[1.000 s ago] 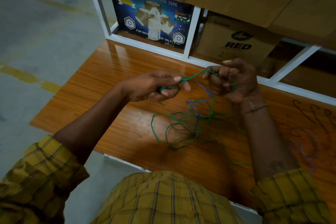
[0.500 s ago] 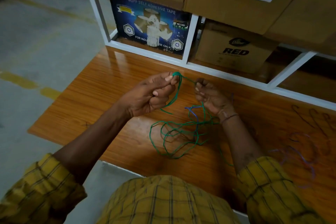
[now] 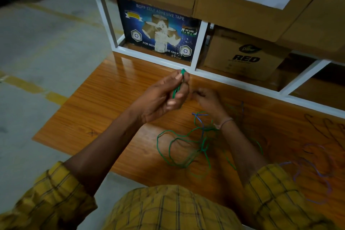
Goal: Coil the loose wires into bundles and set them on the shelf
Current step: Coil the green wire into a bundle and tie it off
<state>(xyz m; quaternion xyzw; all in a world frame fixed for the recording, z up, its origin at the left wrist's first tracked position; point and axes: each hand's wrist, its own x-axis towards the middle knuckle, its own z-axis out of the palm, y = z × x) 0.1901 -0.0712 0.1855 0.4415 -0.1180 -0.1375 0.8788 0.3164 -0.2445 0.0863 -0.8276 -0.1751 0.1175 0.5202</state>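
Right hand (image 3: pixel 204 99) blurred (grip unreadable); purple wire (image 3: pixel 321 179) smeared into the tabletop

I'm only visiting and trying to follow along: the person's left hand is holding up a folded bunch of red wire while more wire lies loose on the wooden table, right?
Not quite: the wire is green, not red. The head view shows the left hand gripping a folded bunch of green wire, raised above the wooden table, where more wire lies loose.
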